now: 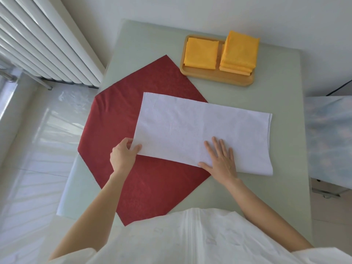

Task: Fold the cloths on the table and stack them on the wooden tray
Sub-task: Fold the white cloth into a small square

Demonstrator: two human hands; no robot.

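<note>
A white radiator stood off the table's left edge, above a glossy floor. On the table, a red cloth lay spread flat and turned like a diamond, its left corner hanging past the left edge and its near corner reaching the near edge. A white cloth, folded into a long band, lay across the red one's right part and ran on over bare table toward the right edge. The left hand pinched the band's near left corner, thumb on top. The right hand lay flat and spread on the band near its near edge. Toward the far right corner sat the wooden tray, holding one folded yellow cloth beside a taller yellow stack. Bare tabletop lay between tray and white cloth.
</note>
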